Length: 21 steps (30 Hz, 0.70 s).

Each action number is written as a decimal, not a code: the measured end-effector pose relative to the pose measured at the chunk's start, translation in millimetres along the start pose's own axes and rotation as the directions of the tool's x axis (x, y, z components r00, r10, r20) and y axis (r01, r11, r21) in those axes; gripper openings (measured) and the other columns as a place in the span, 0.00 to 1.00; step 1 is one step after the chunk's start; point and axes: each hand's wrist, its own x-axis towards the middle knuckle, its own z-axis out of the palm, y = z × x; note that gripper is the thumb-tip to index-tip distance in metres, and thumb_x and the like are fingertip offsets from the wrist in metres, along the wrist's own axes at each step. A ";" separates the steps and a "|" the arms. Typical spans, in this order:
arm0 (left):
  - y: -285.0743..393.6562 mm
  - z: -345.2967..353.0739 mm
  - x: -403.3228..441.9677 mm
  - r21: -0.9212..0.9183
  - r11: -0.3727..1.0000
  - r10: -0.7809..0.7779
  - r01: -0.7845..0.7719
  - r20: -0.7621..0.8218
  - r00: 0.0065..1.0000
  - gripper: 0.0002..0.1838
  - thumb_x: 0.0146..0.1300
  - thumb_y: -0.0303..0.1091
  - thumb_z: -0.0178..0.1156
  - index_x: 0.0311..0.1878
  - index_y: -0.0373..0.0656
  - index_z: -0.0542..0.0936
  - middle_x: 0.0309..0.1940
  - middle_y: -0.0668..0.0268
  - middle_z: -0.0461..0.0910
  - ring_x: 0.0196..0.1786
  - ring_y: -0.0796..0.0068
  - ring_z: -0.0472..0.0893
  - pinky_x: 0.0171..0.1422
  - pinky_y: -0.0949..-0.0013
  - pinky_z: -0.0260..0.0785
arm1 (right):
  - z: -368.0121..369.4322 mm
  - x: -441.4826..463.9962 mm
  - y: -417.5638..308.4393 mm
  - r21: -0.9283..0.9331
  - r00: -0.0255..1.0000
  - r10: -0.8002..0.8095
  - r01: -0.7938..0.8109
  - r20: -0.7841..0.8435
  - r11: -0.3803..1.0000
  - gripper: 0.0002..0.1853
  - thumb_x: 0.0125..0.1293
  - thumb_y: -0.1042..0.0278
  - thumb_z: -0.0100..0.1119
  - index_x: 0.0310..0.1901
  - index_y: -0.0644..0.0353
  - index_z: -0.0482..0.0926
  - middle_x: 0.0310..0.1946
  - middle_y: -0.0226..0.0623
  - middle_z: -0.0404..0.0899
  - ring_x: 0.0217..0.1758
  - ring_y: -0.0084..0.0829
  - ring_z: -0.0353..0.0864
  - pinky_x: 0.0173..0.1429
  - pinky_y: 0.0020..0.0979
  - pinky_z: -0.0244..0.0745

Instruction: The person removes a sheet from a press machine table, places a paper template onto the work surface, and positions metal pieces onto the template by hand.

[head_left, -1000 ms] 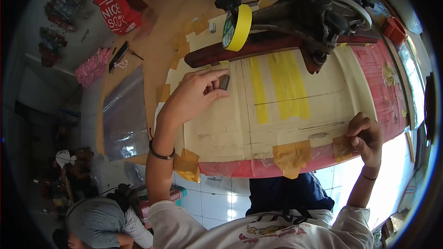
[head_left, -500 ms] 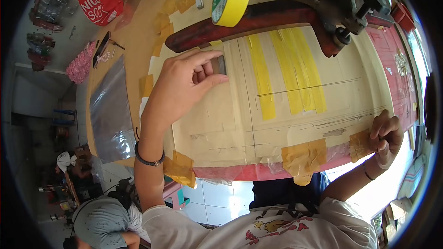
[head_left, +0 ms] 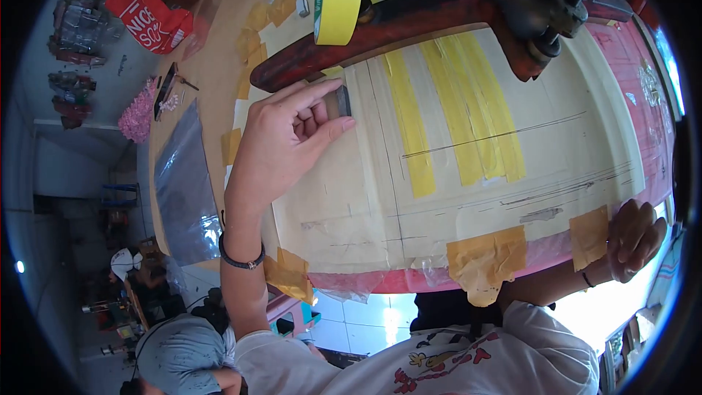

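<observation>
My left hand (head_left: 285, 132), with a dark bracelet at the wrist, rests on the tan paper-covered board (head_left: 351, 197). Its thumb and index finger close around a small dark block (head_left: 343, 101) lying on the paper; the other fingers curl inward. Just beyond the hand runs the dark red metal arm (head_left: 409, 25) of a machine. At the board's right front edge is my right hand (head_left: 636, 240), its fingers curled into a loose fist. Whether anything is inside that fist is hidden. Yellow tape strips (head_left: 468, 110) and pencil lines lie on the paper between my hands.
A yellow tape roll (head_left: 341, 0) hangs at the machine arm. A clear plastic sheet (head_left: 186, 183) and a phone (head_left: 165, 91) lie on the left. Beyond them is a red bag (head_left: 150, 18). Brown tape (head_left: 486, 256) holds the front edge. Another person (head_left: 179, 355) is at lower left.
My right hand has moved outward and slightly down, its fingers curling more. My left hand keeps its grip on the block. The whole view has shifted and tilted a little.
</observation>
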 end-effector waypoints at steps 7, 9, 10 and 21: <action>-4.1 2.4 0.4 -0.014 0.999 0.029 -0.029 -0.014 0.999 0.21 0.56 0.26 0.71 0.54 0.36 0.81 0.24 0.71 0.73 0.24 0.86 0.69 0.29 0.79 0.65 | -13.5 2.5 7.6 0.136 0.983 -0.026 0.001 0.181 0.991 0.15 0.64 0.53 0.67 0.35 0.47 0.70 0.24 0.18 0.71 0.24 0.14 0.62 0.29 0.17 0.59; -2.0 3.1 0.6 -0.006 1.000 0.027 -0.027 -0.017 0.999 0.21 0.55 0.26 0.71 0.54 0.36 0.81 0.24 0.71 0.73 0.24 0.86 0.69 0.29 0.79 0.65 | -7.7 -5.9 3.1 0.051 0.998 0.000 -0.003 0.068 0.999 0.15 0.64 0.52 0.66 0.35 0.47 0.70 0.24 0.18 0.71 0.24 0.14 0.62 0.28 0.16 0.58; -1.3 3.1 0.8 -0.001 1.000 0.026 -0.026 -0.018 0.999 0.21 0.55 0.26 0.71 0.54 0.36 0.81 0.24 0.71 0.73 0.24 0.86 0.69 0.29 0.79 0.65 | -5.4 -6.0 2.3 0.032 0.999 0.005 -0.006 0.040 0.999 0.15 0.64 0.52 0.66 0.35 0.47 0.70 0.23 0.18 0.70 0.23 0.14 0.62 0.28 0.16 0.58; -3.6 0.4 0.2 -0.055 0.998 0.016 -0.014 0.024 1.000 0.22 0.57 0.26 0.69 0.55 0.36 0.80 0.25 0.71 0.72 0.25 0.86 0.68 0.30 0.79 0.65 | -22.6 -12.5 3.1 0.081 0.994 0.014 -0.023 0.112 0.996 0.12 0.63 0.55 0.68 0.31 0.44 0.72 0.25 0.18 0.73 0.23 0.13 0.64 0.27 0.16 0.59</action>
